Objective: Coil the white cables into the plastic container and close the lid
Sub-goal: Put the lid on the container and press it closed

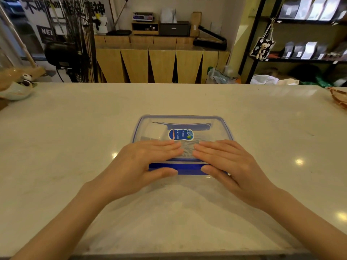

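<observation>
A clear plastic container (221, 124) with blue trim sits in the middle of the pale counter. Its transparent lid (187, 120) lies on top and carries a blue oval sticker (180, 134). Coiled white cables (187, 149) and a white block (155, 130) show through the lid. My left hand (142, 160) lies flat on the lid's near left part, thumb against the blue front clasp (187, 168). My right hand (225, 160) lies flat on the near right part, thumb on the same clasp.
A panda figure in a pale dish (20, 87) stands at the counter's far left. A woven basket edge (338, 96) shows at the far right. Beyond the counter are a wooden cabinet (161, 64) and dark shelves (304, 40).
</observation>
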`<state>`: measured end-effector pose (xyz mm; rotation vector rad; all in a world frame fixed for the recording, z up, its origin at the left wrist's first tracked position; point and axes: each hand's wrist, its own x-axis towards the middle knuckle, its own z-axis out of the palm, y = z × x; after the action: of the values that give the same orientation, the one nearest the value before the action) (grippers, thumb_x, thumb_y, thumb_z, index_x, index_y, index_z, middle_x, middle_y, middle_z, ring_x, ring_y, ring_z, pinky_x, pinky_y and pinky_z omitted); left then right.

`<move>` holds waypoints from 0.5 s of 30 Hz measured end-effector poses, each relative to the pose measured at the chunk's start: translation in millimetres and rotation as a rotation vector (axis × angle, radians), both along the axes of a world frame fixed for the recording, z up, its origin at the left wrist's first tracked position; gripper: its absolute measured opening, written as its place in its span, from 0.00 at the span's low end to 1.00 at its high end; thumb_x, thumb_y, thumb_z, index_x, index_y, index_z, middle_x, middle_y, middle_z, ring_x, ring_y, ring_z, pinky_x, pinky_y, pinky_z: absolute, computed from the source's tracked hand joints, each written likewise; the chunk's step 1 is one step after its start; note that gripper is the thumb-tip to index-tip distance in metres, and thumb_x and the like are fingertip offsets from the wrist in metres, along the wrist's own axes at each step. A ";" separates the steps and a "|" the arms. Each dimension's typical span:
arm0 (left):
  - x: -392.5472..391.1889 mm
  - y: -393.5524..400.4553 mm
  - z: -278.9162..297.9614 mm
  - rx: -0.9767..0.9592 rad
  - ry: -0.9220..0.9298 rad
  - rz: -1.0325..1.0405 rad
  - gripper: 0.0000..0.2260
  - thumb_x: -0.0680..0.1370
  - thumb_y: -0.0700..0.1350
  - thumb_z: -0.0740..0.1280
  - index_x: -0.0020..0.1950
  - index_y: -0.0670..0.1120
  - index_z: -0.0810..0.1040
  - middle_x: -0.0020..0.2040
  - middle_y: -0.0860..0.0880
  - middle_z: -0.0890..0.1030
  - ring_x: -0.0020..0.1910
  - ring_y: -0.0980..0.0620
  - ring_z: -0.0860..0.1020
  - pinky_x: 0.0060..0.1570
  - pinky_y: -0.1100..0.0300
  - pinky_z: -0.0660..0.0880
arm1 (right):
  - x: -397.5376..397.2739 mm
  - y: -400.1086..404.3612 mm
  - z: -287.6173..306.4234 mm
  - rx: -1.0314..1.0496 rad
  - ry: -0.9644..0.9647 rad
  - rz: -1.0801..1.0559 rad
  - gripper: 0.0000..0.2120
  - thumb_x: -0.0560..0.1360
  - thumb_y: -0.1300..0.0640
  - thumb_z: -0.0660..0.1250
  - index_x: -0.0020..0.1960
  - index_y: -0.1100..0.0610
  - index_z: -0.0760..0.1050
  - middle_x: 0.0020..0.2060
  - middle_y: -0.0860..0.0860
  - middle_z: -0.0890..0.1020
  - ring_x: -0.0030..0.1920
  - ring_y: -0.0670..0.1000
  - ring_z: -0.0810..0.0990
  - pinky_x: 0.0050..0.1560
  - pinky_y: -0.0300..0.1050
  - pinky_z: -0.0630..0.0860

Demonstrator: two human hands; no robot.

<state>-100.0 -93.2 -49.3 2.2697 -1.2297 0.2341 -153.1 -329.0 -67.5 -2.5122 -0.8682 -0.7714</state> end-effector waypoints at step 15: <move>17.9 -6.9 28.6 0.091 0.093 -0.041 0.22 0.73 0.63 0.55 0.57 0.52 0.78 0.53 0.62 0.76 0.55 0.64 0.72 0.53 0.75 0.67 | 16.2 1.0 24.9 0.240 0.237 -0.022 0.11 0.74 0.50 0.61 0.48 0.50 0.81 0.46 0.40 0.84 0.49 0.38 0.79 0.63 0.41 0.64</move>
<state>-82.1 -100.1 -20.7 2.3027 -1.2604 0.0578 -137.0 -328.1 -42.6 -2.3427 -0.6289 -0.5346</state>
